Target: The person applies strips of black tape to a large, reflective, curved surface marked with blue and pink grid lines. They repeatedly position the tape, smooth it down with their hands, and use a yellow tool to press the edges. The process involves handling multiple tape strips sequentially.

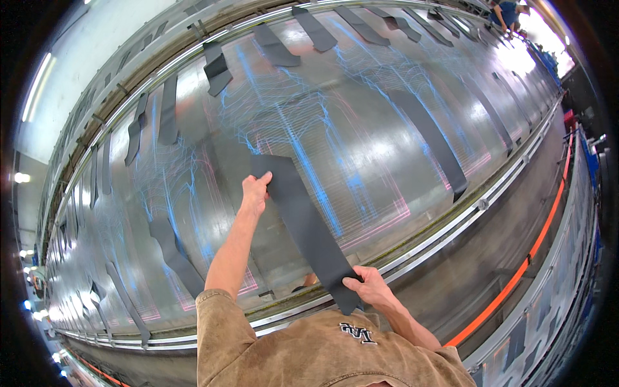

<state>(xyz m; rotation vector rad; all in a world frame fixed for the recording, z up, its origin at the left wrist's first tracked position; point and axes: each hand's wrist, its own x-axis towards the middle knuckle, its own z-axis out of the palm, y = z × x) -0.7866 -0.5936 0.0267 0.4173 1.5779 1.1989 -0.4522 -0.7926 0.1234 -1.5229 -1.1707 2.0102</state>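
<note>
A long dark-grey strip of cut fabric (308, 226) stretches between my two hands over the near side of a long metal-grey table (277, 242). My left hand (256, 192) pinches the strip's far end along its left edge, the thumb lying on top. At the near end, close to my body, my right hand (370, 286) grips the right edge with its thumb above and fingers underneath. The tip of that end bends down past the table edge. Blue and pink lines (303, 155) mark the table around the strip.
Several similar grey pieces lie on the table, including one to the right (429, 142) and one to the left (175, 255). A metal rail (445, 226) runs along the near edge. An orange band (516, 280) crosses behind it at right. Another person (506, 14) stands far right.
</note>
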